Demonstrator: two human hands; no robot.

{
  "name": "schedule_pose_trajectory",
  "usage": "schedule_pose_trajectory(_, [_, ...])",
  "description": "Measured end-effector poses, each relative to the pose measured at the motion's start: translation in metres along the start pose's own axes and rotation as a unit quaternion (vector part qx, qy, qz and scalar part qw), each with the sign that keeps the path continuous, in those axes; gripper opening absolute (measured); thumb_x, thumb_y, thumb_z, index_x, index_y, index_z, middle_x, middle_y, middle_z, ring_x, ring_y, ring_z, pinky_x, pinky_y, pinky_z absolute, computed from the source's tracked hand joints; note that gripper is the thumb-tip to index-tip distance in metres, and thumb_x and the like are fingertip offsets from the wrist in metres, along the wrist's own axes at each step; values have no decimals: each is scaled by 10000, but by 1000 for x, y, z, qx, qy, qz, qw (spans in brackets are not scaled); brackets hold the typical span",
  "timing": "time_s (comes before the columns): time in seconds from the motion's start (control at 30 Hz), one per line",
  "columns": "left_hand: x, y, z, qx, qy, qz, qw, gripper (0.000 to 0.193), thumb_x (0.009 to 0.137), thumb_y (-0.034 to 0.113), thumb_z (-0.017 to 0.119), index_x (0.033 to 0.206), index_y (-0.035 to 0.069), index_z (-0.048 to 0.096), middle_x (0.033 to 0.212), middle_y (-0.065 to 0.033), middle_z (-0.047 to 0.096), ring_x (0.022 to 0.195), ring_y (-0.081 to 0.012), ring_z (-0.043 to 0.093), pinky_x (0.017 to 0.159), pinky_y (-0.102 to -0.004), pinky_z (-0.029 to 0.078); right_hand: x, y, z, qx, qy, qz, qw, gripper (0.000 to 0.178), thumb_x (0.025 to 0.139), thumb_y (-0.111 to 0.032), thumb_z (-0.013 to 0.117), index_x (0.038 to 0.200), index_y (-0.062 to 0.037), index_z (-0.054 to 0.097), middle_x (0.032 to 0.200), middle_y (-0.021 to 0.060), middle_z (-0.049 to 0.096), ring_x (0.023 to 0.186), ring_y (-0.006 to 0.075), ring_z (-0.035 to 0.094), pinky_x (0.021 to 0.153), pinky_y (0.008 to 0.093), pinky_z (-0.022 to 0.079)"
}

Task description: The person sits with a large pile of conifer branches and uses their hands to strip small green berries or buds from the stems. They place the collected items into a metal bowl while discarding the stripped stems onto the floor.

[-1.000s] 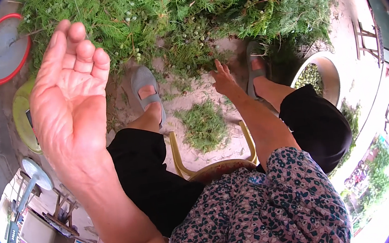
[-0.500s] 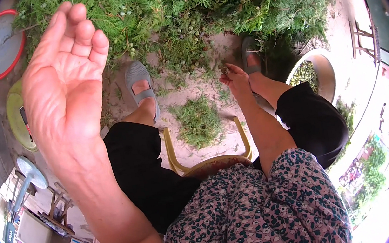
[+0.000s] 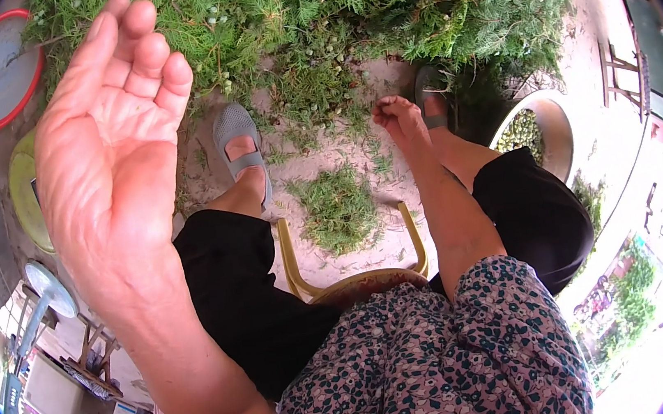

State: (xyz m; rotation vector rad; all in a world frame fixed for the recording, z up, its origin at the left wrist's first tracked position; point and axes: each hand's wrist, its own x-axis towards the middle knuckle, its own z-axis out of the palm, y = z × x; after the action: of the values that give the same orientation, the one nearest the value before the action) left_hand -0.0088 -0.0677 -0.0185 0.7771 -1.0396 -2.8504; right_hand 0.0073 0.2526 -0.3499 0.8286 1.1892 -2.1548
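Observation:
My left hand point(image 3: 113, 143) is raised close to the camera, palm showing, with its thumb and fingers pressed together at the tips. What it pinches, if anything, is hidden at the top edge, in front of a large heap of green conifer branches point(image 3: 307, 11) bearing small pale green cones. My right hand point(image 3: 401, 118) is lower, between my knees and near my right shoe point(image 3: 431, 95). Its fingers are curled together, and anything in them is too small to make out. Below lies a small pile of green sprigs point(image 3: 336, 210) on the ground.
At the right stands a pale metal basin point(image 3: 558, 133) holding many small green cones. A red-rimmed basin point(image 3: 35, 86) and a yellow-green stool point(image 3: 28, 194) are at the left, with a fan point(image 3: 50, 289) below them. I sit on a yellow-framed chair point(image 3: 291, 266).
My right hand has drawn up slightly and turned, its fingers now curled in more. The left hand has barely moved, shifting a little at the fingertips.

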Motion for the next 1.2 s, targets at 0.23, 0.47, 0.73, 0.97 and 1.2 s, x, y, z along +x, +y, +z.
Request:
schedule_pose_trajectory(0.23, [-5, -15, 18, -46, -8, 25, 999, 199, 877, 76, 456, 1047, -25, 476, 851, -70, 542, 679, -121, 475, 698, -272, 415, 15, 48, 17, -704, 28, -324, 632, 330, 676, 49, 479, 917, -135, 608, 940, 139, 520, 864, 313, 503, 718, 395, 439])
schedule_pose_trajectory(0.47, [1, 1, 1, -13, -2, -26, 1000, 206, 889, 95, 435, 1057, -13, 482, 873, -67, 553, 676, -128, 474, 697, -281, 417, -57, 79, 12, -793, -29, 150, 590, 302, 726, -70, 494, 1012, -134, 567, 1031, 145, 538, 1004, 280, 525, 806, 369, 448])
schedule_pose_trajectory(0.73, [-6, -15, 8, -57, 0, 15, 998, 209, 892, 102, 427, 1060, -7, 488, 862, -64, 557, 679, -131, 486, 700, -286, 427, -37, 76, 28, -882, -161, -45, 441, 415, 724, -15, 483, 1116, -147, 523, 1190, 97, 455, 1016, 316, 472, 768, 369, 474])
schedule_pose_trajectory(0.97, [-2, -1, 6, 23, 4, -19, 1000, 218, 894, 104, 424, 1075, -2, 484, 861, -60, 554, 682, -126, 488, 694, -287, 425, -3, 44, 27, -648, 148, -315, 678, 106, 708, -90, 601, 807, -54, 585, 758, 127, 600, 699, 326, 576, 614, 377, 455])
schedule_pose_trajectory(1.2, [-9, -21, 10, -56, -40, 42, 997, 228, 897, 111, 419, 1091, 1, 465, 885, -53, 547, 682, -116, 482, 692, -275, 407, 33, 70, 50, -701, -10, -216, 680, 193, 680, -67, 613, 861, -94, 554, 858, 135, 562, 802, 341, 538, 665, 410, 429])
